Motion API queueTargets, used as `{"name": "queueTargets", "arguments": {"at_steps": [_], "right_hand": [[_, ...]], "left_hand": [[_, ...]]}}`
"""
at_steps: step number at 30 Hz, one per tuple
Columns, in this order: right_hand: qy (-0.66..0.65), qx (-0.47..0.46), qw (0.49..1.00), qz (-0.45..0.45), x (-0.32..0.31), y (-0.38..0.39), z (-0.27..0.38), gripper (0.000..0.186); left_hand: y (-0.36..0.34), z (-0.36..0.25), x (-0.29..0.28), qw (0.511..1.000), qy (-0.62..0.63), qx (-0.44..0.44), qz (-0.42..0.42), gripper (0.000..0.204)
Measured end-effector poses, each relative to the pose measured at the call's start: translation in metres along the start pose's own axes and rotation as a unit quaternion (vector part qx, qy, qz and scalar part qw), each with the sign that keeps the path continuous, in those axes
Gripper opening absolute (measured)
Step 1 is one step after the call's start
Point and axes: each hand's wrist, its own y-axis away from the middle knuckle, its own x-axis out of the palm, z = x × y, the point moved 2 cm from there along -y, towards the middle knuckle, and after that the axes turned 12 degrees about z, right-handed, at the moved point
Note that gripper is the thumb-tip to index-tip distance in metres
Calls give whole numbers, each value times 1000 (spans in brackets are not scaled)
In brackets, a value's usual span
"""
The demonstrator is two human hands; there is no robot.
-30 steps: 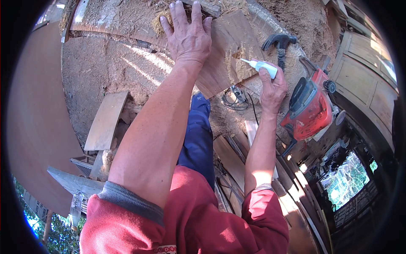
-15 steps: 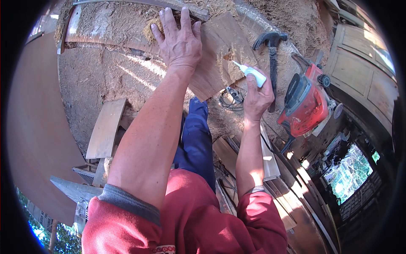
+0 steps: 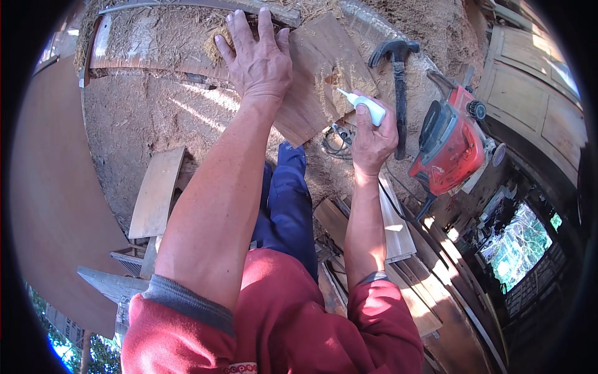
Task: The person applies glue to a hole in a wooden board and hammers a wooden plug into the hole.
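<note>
Fingers [image 3: 363,119] gripping white bottle [image 3: 372,109], slender nozzle [image 3: 343,93]

Red top [image 3: 289,305], grey sleeve cuffs [image 3: 187,303], bare forearms [image 3: 218,187]; dark blue trousers [image 3: 291,209]

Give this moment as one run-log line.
left hand: spread at edge of wooden board; right hand: holding white bottle, nozzle toward board; nearby: hammer, red power tool
</note>
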Motion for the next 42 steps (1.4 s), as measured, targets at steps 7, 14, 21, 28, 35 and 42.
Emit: {"name": "queueTargets", "arguments": {"at_steps": [7, 14, 21, 28, 35, 42], "right_hand": [[22, -7, 1000, 2, 0, 0, 2, 18], [16, 4, 1000, -11, 1, 0, 0, 19], [-15, 5, 1000, -5, 1, 4, 1, 17], [7, -2, 1000, -4, -1, 5, 1, 16], [-32, 20, 999, -11, -1, 7, 5, 16], [-30, 13, 999, -10, -4, 7, -4, 16]], "left_hand": [[1, 0, -1, 1000, 0, 10, -2, 52], [0, -2, 0, 1000, 0, 0, 2, 53], [0, -1, 1, 1000, 0, -4, 5, 53], [0, 0, 0, 1000, 2, -1, 8, 54], [1, -1, 1, 1000, 5, 1, 9, 53], [0, -2, 1, 1000, 9, 0, 10, 53]]}}
